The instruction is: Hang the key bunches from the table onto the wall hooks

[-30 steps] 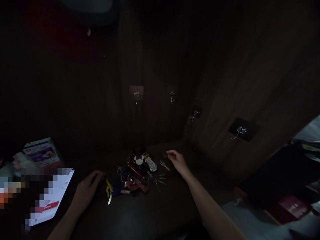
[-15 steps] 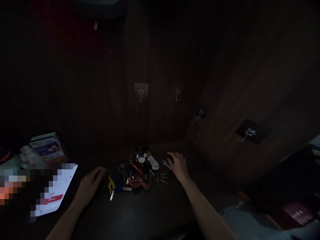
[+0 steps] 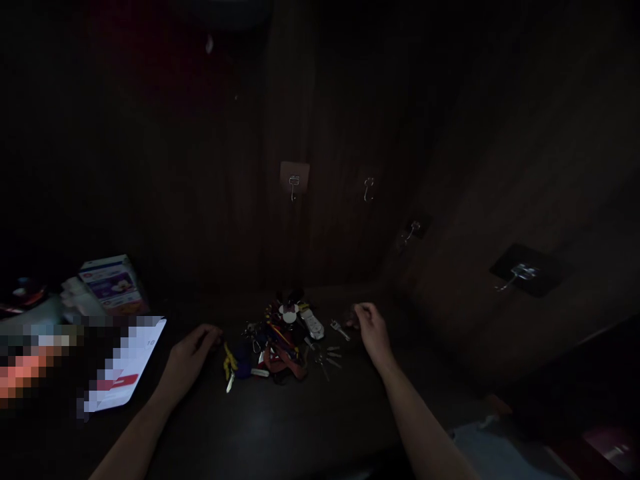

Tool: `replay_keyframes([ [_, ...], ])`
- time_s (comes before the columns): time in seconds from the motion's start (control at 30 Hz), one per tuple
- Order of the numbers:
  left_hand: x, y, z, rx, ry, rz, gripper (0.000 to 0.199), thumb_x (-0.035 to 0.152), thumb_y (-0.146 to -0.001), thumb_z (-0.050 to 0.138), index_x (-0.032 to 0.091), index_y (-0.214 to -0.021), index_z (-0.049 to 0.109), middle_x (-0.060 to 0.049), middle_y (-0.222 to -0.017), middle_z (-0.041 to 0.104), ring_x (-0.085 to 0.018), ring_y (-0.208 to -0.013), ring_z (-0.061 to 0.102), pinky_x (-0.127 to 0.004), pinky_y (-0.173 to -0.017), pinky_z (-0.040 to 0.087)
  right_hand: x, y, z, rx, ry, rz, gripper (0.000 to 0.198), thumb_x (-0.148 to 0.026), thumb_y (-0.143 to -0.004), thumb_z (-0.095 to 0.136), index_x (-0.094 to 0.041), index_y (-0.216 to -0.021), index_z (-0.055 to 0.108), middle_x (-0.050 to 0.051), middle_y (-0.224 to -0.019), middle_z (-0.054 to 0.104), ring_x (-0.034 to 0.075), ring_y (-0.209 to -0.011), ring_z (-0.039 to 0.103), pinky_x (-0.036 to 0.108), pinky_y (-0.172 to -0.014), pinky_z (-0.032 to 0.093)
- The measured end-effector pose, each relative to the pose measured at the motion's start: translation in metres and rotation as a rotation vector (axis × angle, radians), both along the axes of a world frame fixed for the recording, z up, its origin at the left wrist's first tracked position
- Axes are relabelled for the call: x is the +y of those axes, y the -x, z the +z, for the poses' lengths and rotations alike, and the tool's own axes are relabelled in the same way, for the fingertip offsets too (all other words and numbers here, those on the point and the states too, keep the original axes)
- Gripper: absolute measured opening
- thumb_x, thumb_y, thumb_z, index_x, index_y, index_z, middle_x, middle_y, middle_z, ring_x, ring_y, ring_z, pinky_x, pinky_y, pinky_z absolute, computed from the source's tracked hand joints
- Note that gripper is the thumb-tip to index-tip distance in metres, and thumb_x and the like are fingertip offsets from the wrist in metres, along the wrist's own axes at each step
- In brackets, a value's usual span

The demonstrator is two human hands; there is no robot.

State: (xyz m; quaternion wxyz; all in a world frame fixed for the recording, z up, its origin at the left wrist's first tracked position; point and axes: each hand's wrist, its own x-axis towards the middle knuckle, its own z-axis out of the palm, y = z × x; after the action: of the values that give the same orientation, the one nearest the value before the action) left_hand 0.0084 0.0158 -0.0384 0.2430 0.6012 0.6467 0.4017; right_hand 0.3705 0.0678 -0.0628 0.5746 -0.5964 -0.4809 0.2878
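A jumbled pile of keys and lanyards (image 3: pixel 280 340) lies on the dark wooden surface between my hands. My right hand (image 3: pixel 374 337) is at its right, fingers closed on a dark keychain (image 3: pixel 353 316) whose shape is hard to make out in the dim light. Small metal keys (image 3: pixel 341 329) lie just left of those fingers. My left hand (image 3: pixel 190 353) rests on the surface, loosely curled with thumb and fingers apart. Close to its fingertips is a blue and yellow keychain (image 3: pixel 235 363) with keys. The pile also holds a white remote-like fob (image 3: pixel 313 325) and a fanned key ring (image 3: pixel 320 353).
Metal hooks on adhesive pads, including a left hook (image 3: pixel 294 183) and a right hook (image 3: pixel 524 271), are fixed to the dark walls. A lit, partly pixelated screen (image 3: pixel 135 367) and a printed box (image 3: pixel 113 283) stand at left. Pale cloth (image 3: pixel 493 450) lies lower right.
My right hand has drawn slightly back and right, exposing more of the small keys beside it. My left hand stays by the blue and yellow keychain. The whole view has shifted a little.
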Motion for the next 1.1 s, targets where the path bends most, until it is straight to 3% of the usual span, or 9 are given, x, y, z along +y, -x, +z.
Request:
replay_keyframes([
  [0.17, -0.007, -0.004, -0.007, 0.056, -0.15, 0.051, 0.035, 0.045, -0.084, 0.044, 0.023, -0.108, 0.055, -0.002, -0.091, 0.069, -0.018, -0.079, 0.067, -0.027, -0.07, 0.053, -0.017, 0.026, 0.023, 0.213, 0.132, 0.269, 0.034, -0.053, -0.066, 0.067, -0.021, -0.076, 0.059, -0.002, -0.066, 0.06, 0.013, -0.05, 0.056, 0.023, -0.045, 0.039],
  [0.3, -0.015, -0.02, -0.011, 0.182, -0.348, -0.152, 0.028, 0.035, -0.088, 0.043, 0.022, -0.106, 0.059, -0.005, -0.095, 0.068, -0.018, -0.088, 0.065, -0.029, -0.078, 0.052, -0.037, 0.068, 0.039, 0.196, 0.195, 0.521, 0.034, -0.052, -0.07, 0.064, -0.019, -0.074, 0.059, -0.002, -0.063, 0.061, 0.009, -0.046, 0.053, 0.02, -0.042, 0.034],
  [0.4, -0.019, -0.034, -0.012, 0.27, -0.504, -0.342, 0.027, 0.026, -0.089, 0.047, 0.022, -0.113, 0.057, -0.007, -0.1, 0.066, -0.017, -0.091, 0.064, -0.029, -0.082, 0.053, -0.046, 0.1, 0.043, 0.193, 0.248, 0.628, 0.036, -0.054, -0.071, 0.062, -0.019, -0.072, 0.056, -0.003, -0.058, 0.059, 0.008, -0.042, 0.05, 0.019, -0.039, 0.032],
  [0.57, -0.02, -0.038, -0.017, 0.338, -0.675, -0.394, 0.027, 0.02, -0.088, 0.05, 0.025, -0.114, 0.058, -0.006, -0.104, 0.063, -0.016, -0.096, 0.063, -0.027, -0.082, 0.054, -0.051, 0.138, 0.043, 0.214, 0.338, 0.739, 0.038, -0.056, -0.071, 0.059, -0.019, -0.073, 0.053, -0.007, -0.05, 0.052, 0.007, -0.038, 0.046, 0.017, -0.036, 0.026],
  [0.77, -0.02, -0.031, -0.02, 0.303, -0.707, -0.387, 0.018, 0.018, -0.089, 0.049, 0.024, -0.096, 0.064, -0.006, -0.095, 0.063, -0.014, -0.086, 0.064, -0.025, -0.075, 0.056, -0.053, 0.154, 0.042, 0.123, 0.327, 0.804, 0.039, -0.058, -0.076, 0.052, -0.02, -0.076, 0.055, -0.006, -0.052, 0.053, 0.009, -0.042, 0.05, 0.02, -0.04, 0.03],
  [0.87, -0.021, -0.03, -0.017, 0.244, -0.704, -0.386, 0.016, 0.02, -0.09, 0.049, 0.023, -0.095, 0.063, -0.006, -0.095, 0.064, -0.014, -0.085, 0.064, -0.025, -0.075, 0.056, -0.055, 0.152, 0.044, -0.071, 0.188, 0.758, 0.034, -0.053, -0.082, 0.048, -0.021, -0.083, 0.061, 0.0, -0.072, 0.064, 0.015, -0.067, 0.06, 0.025, -0.058, 0.044],
  [0.97, -0.022, -0.028, -0.016, 0.178, -0.656, -0.414, 0.016, 0.02, -0.09, 0.047, 0.022, -0.097, 0.061, -0.007, -0.094, 0.065, -0.016, -0.087, 0.064, -0.027, -0.077, 0.055, -0.061, 0.15, 0.047, -0.194, 0.036, 0.648, 0.028, -0.046, -0.086, 0.047, -0.024, -0.093, 0.064, 0.002, -0.097, 0.065, 0.02, -0.094, 0.059, 0.032, -0.083, 0.044],
  [1.1, -0.019, -0.027, -0.018, 0.082, -0.568, -0.364, 0.015, 0.024, -0.089, 0.048, 0.022, -0.095, 0.061, -0.004, -0.084, 0.067, -0.016, -0.079, 0.065, -0.026, -0.071, 0.054, -0.074, 0.155, 0.048, -0.175, 0.051, 0.658, 0.03, -0.039, -0.083, 0.054, -0.029, -0.111, 0.058, 0.002, -0.108, 0.063, 0.021, -0.102, 0.058, 0.033, -0.088, 0.044],
])
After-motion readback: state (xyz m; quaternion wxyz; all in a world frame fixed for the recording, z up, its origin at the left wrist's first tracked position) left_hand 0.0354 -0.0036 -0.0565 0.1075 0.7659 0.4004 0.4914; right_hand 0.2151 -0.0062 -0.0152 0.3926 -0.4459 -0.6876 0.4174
